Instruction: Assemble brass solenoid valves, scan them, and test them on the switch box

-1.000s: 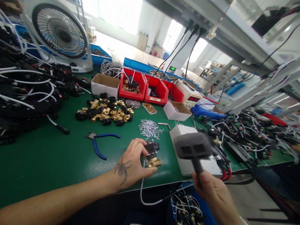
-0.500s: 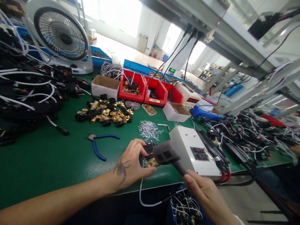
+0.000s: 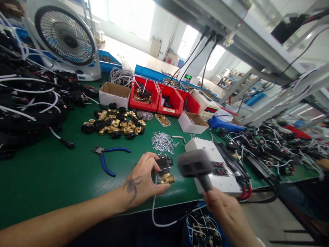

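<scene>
My left hand [image 3: 146, 180] is closed around a motorized brass valve [image 3: 166, 173]; its black housing lies at the top and its brass body at the bottom. A white cable [image 3: 154, 212] hangs from it over the table edge. In my right hand [image 3: 226, 209] is the handle of a dark grey mallet [image 3: 194, 163]. The mallet's thick head is blurred and stands apart from the valve, to its right and above the white control box. Blue-handled cutting pliers [image 3: 106, 154] lie to the left. Behind the valve is a heap of wire clips [image 3: 164, 142].
Brass fittings [image 3: 115, 125] with black caps are piled at the back left. Red bins [image 3: 144, 104] and a small white carton [image 3: 192, 127] stand behind. A white switch box [image 3: 213, 168] is at right. A fan [image 3: 66, 37] stands at the far left, near tangled cables.
The mallet has swung away from the valve to the right, and my right hand has turned with it. The valve shows more fully now. My left hand has stayed nearly in place.
</scene>
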The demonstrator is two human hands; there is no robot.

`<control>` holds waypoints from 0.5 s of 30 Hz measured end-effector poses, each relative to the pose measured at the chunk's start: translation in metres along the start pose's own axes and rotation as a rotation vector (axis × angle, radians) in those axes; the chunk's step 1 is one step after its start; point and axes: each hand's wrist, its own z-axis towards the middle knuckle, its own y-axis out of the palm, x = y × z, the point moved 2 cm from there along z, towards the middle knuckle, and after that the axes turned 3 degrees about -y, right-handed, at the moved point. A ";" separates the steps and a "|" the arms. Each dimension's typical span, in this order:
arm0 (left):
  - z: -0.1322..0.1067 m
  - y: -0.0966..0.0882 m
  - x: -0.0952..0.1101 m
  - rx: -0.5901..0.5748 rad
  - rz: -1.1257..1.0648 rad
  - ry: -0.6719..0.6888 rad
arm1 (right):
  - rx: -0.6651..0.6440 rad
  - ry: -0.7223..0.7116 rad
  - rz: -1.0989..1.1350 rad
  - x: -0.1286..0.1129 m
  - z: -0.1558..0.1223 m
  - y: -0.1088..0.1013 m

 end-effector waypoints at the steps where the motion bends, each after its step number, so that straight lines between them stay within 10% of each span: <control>1: 0.000 0.000 0.000 0.003 -0.005 0.004 | -0.065 0.012 -0.029 0.001 0.001 0.003; 8: 0.003 -0.001 0.000 -0.003 0.029 0.017 | 0.107 -0.033 0.011 0.007 0.000 0.000; 15: 0.002 -0.001 -0.003 -0.014 0.020 -0.003 | -0.059 -0.012 -0.083 0.001 0.005 0.001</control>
